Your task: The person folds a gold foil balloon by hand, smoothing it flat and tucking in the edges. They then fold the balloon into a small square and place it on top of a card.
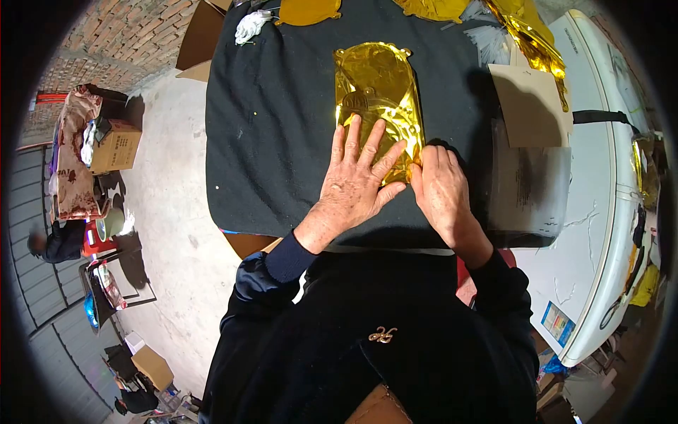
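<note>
A flat, shiny gold foil piece [374,71], which looks like a folded, uninflated foil balloon, lies lengthwise on the black cloth [275,134]. Its far end is rounded, with small tabs at the rim. My left hand [349,180] rests flat on its near part, fingers spread and pointing away from me. Beside it, my right hand [441,187] is closed at the foil's near right corner, with thumb and curled fingers at the edge. The fingertips of that hand are partly hidden.
More gold foil pieces [307,10] lie along the far edge, near a crumpled white clump [252,27]. On the right are a cardboard sheet [530,106], a clear plastic sheet [530,191] and a large white appliance [590,177]. A cardboard box [116,146] stands at left.
</note>
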Action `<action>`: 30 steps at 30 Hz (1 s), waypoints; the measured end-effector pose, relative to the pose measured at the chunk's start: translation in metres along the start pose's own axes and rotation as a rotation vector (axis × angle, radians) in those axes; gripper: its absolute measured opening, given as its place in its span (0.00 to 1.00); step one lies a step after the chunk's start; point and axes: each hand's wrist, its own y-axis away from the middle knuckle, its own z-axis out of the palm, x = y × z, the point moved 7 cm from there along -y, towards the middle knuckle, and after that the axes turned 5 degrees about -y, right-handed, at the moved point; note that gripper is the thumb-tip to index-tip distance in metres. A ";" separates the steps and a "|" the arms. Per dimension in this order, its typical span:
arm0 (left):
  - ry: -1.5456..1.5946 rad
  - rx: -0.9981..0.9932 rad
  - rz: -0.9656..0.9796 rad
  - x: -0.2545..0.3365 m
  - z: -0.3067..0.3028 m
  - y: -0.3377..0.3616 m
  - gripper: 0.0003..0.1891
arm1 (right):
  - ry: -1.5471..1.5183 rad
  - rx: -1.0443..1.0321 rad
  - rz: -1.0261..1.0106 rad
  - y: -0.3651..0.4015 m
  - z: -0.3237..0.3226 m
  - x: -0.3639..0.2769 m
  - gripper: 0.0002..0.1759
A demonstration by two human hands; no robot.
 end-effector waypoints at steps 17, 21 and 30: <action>-0.022 0.003 0.002 0.000 -0.002 0.002 0.29 | -0.194 0.204 0.019 0.036 -0.019 0.013 0.09; -0.025 0.003 0.000 0.000 0.000 0.001 0.29 | -0.189 0.223 0.021 0.033 -0.016 0.012 0.09; -0.002 0.011 -0.005 0.000 0.000 0.001 0.31 | -0.033 0.231 0.001 0.027 -0.010 0.006 0.08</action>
